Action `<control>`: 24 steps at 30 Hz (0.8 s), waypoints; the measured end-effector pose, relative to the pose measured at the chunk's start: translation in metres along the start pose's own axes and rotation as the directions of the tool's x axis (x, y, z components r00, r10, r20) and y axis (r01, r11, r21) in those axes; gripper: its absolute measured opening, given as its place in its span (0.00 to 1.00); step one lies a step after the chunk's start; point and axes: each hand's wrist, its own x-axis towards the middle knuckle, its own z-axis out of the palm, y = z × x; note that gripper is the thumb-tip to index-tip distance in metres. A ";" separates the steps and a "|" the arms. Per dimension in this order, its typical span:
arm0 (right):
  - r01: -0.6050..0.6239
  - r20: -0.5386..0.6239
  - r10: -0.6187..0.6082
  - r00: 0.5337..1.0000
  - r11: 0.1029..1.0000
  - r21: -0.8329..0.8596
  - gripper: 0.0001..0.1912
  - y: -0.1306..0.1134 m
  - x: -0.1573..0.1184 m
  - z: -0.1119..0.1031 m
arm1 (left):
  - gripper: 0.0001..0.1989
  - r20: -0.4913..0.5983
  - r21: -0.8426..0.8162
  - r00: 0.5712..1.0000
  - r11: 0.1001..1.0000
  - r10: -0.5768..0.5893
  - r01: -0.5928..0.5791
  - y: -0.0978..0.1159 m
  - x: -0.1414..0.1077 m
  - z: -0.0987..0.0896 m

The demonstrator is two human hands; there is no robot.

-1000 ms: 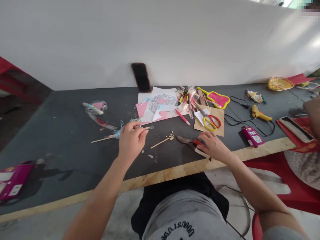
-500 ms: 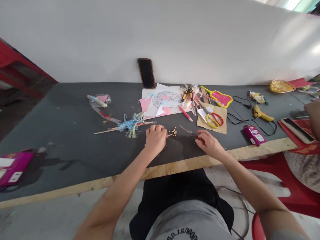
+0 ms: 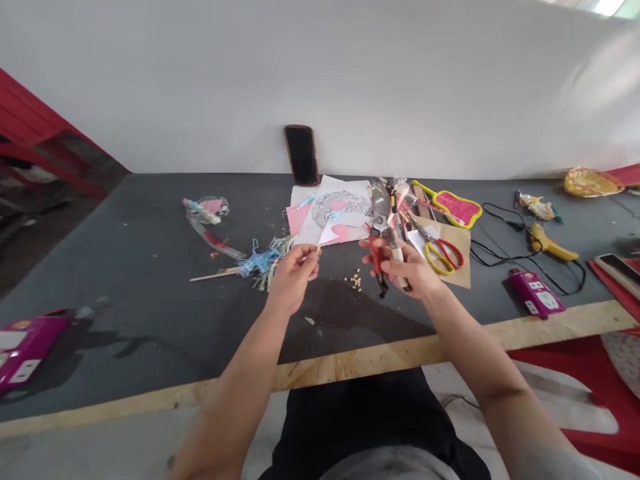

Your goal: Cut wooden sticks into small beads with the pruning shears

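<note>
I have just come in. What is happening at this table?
A person's right hand holds up a pair of pruning shears, blades pointing away from the body. The left hand pinches a thin stick, of which only the tip shows. Small pale pieces lie on the dark table between the two hands. A blue stringy bundle lies to the left of the left hand.

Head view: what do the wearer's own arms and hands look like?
Left hand and right hand both gloveless; no rings, watch or bracelets visible. Left forearm and right forearm uncovered, no cables or visible markings. Grey sleeve on right upper arm, at frame edge; left sleeve out of view.
</note>
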 end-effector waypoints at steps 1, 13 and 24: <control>0.055 -0.013 -0.056 0.998 0.995 -0.080 0.17 0.003 0.001 -0.003 | 0.21 -0.013 -0.036 1.000 0.999 -0.013 0.013 -0.001 -0.001 0.000; 0.245 0.233 -0.215 0.948 0.033 -0.969 0.18 0.031 -0.004 -0.009 | 0.21 -0.063 -0.112 0.996 0.992 -0.062 0.055 -0.007 -0.005 -0.001; 0.239 0.247 -0.131 0.960 -0.073 -0.968 0.18 0.029 -0.010 0.000 | 0.21 -0.034 -0.054 0.997 0.996 -0.076 0.074 -0.008 -0.012 0.003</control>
